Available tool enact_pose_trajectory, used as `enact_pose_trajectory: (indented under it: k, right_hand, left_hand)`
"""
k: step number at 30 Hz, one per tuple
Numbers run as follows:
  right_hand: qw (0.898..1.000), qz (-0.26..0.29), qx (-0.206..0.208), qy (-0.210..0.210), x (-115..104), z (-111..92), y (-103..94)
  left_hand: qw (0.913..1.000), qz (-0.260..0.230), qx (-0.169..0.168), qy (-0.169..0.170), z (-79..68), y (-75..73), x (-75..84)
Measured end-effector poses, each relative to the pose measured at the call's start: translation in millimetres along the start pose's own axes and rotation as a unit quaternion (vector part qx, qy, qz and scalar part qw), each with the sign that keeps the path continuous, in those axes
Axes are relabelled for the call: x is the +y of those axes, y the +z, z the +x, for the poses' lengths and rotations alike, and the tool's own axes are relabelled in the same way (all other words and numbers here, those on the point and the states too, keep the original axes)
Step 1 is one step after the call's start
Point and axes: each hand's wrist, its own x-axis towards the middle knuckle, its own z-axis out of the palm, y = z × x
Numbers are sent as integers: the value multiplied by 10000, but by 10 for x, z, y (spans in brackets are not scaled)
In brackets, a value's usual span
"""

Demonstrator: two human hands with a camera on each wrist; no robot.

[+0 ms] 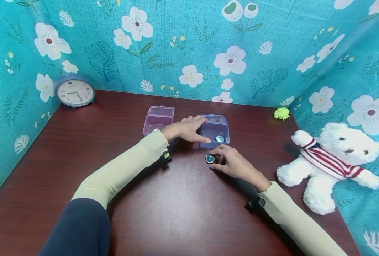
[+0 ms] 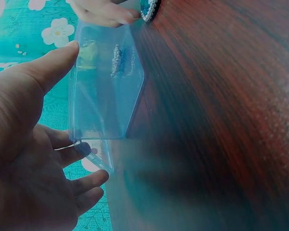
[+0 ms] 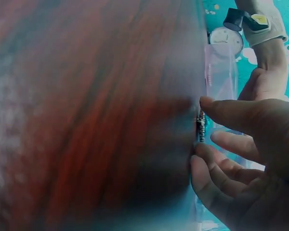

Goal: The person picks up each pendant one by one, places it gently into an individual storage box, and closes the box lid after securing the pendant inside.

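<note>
A small blue open box (image 1: 215,145), see-through with its lid tipped back, has my left hand (image 1: 187,128) across its left end. In the left wrist view, the thumb is on one rim of the box (image 2: 103,103) and fingers curl round its hinge side. A pale, sparkling ornament (image 1: 219,138) lies inside. My right hand (image 1: 235,161) pinches a jewelled ornament (image 1: 210,158) with a blue stone and beaded silver edge, just in front of the box. The right wrist view shows this ornament (image 3: 201,126) edge-on by the fingertips; its exact kind is unclear.
Left of the blue box stands an open pink box (image 1: 149,128) with a pale ornament (image 1: 156,130) in it, partly behind my left wrist. A clock (image 1: 75,92) is at the back left. A white teddy bear (image 1: 331,167) and a yellow-green lump (image 1: 282,113) are on the right.
</note>
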Motion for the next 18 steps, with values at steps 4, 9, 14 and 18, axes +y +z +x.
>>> enact_pose_trajectory:
  k: [4,9,14,18]
  right_hand:
    - [9998,-99,-107,107,-13,38,21]
    - [9993,-183,-247,196,-37,63,22]
    - [9987,-189,-365,299,-63,56,14]
    - [9985,-171,-424,300,-62,44,7]
  left_hand:
    - [10000,26,-13,-40,-9,-8,-5]
    - [10000,47,-35,-58,-14,-21,6]
    - [9999,65,-78,-43,-11,-16,14]
    - [10000,50,-57,-48,-12,-13,17]
